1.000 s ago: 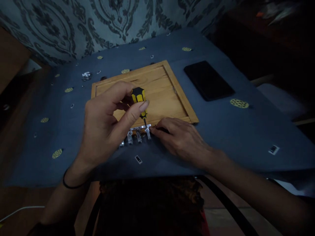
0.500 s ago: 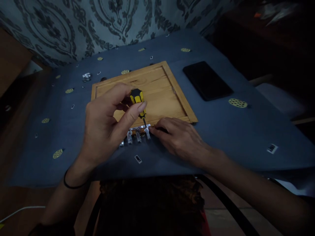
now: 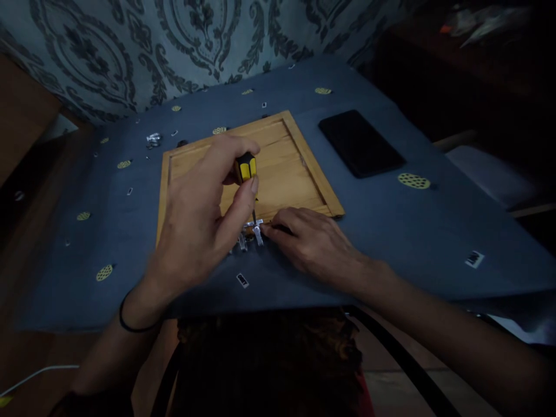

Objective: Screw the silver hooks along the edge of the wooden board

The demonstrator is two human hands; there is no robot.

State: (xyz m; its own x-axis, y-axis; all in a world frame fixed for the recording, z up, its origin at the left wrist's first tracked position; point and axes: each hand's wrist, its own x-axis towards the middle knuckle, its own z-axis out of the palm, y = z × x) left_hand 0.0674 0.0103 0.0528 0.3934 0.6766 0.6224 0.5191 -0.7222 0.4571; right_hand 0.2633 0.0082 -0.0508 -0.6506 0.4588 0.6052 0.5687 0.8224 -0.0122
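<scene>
My left hand (image 3: 204, 202) is closed round the yellow and black handle of a screwdriver (image 3: 247, 168). The shaft points down, its tip at a shiny metal hook rack (image 3: 257, 233) along the near edge of a framed wooden board (image 3: 278, 162). Some of the rack's hooks are hidden behind my left hand. My right hand (image 3: 313, 240) rests at the board's near edge, thumb and fingertips pressed together at the right end of the rack. Whether anything small sits between those fingertips is hidden.
A dark phone or tablet (image 3: 360, 143) lies right of the board. Small shiny metal pieces (image 3: 153, 139) lie at the back left, with a dark round thing (image 3: 182, 143) by the board's far edge. A blue patterned cloth (image 3: 434, 243) covers the table.
My left hand has shifted its hold on the screwdriver, the fingers now coming over the top of the handle and covering more of the rack. My right hand stays in place.
</scene>
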